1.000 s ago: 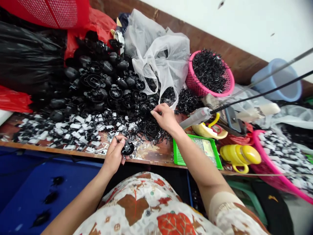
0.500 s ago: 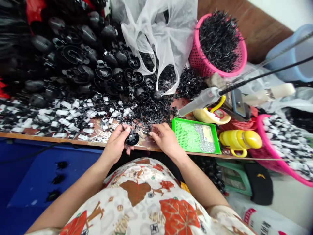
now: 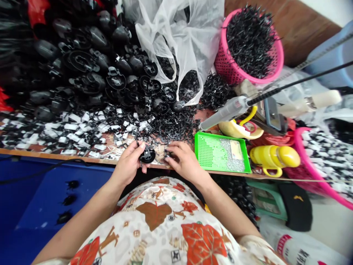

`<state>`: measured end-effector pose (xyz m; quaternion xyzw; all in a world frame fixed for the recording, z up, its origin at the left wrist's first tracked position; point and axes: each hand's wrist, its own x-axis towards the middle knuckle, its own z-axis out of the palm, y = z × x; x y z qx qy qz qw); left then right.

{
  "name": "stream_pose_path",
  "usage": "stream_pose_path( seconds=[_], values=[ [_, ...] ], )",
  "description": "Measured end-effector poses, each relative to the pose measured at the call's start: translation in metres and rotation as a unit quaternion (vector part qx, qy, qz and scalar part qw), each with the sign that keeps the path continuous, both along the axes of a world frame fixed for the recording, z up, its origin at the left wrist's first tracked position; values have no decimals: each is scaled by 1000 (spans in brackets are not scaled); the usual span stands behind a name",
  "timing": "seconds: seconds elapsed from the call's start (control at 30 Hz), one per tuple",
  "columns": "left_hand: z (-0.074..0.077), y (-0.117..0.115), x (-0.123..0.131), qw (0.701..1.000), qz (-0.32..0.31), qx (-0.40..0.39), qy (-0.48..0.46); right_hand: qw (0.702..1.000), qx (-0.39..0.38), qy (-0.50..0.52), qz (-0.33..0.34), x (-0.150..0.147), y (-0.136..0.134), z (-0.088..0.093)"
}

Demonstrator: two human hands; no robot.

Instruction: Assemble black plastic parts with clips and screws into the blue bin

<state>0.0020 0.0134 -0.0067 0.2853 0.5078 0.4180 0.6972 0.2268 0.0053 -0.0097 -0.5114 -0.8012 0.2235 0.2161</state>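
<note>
Near the front edge of the bench, my left hand [image 3: 130, 162] is closed around a round black plastic part [image 3: 148, 155] with clips and openings on it. To its right my right hand [image 3: 182, 159] pinches a small black plastic piece [image 3: 167, 154] between thumb and fingers, a short gap away from the round part. Just beyond both hands lies a pile of small black clips [image 3: 176, 127]. Thin pale pins [image 3: 117, 151] are scattered beside my left hand, and white-and-black small pieces [image 3: 74, 132] spread further left.
Black rounded housings [image 3: 93, 81] are heaped at the back left. A grey electric screwdriver [image 3: 227, 112] hangs beside a green tray [image 3: 197, 151] of small clear bits. Further right are a yellow bottle [image 3: 273, 156] and pink baskets, one [image 3: 231, 68] full of black pieces.
My right hand has shifted slightly left, bringing its small black piece nearer the round part. The left hand keeps hold of the round part, and the whole view has shifted a little.
</note>
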Motion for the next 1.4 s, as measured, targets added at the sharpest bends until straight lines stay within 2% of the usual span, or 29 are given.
stream_pose_path(
  seconds=[0.1, 0.23, 0.3, 0.4, 0.57, 0.63, 0.73, 0.83, 1.0, 1.1, 1.2, 1.27, 1.4],
  values=[
    [-2, 1, 1, 999, -11, -19, -29, 999, -2, -41, 29, -5, -3, -11],
    [-3, 1, -2, 995, -28, -34, -86, 998, 13, -54, -2, -6, -4, -21],
    [-2, 1, -4, 992, -32, -44, -111, 999, 10, -52, 13, -5, -3, -22],
    [0, 0, -6, 989, -38, -53, -129, 999, 3, -7, 42, -3, 1, -16],
    [4, -3, -6, 990, -52, -45, -125, 989, 89, 114, -15, -9, 8, 13],
    [4, -4, -4, 990, -56, -34, -121, 987, 118, 112, 20, -15, 8, 26],
    [3, -5, 0, 991, -59, -19, -122, 985, 118, 87, 88, -24, 7, 38],
    [2, -7, 4, 992, -58, -1, -115, 986, 103, 64, 114, -28, 7, 38],
    [3, -9, 4, 994, -62, 26, -90, 989, 84, 43, 118, -30, 8, 32],
    [5, -10, 4, 994, -85, 55, -32, 990, 79, 37, 114, -31, 6, 29],
    [6, -10, 3, 994, -82, 70, 18, 988, 75, 38, 126, -31, 6, 27],
    [7, -9, 1, 996, -74, 47, -4, 988, 78, 63, 115, -30, 6, 27],
    [6, -3, -4, 995, -36, -36, -90, 982, 117, 150, 14, -26, 7, 28]
  ],
)
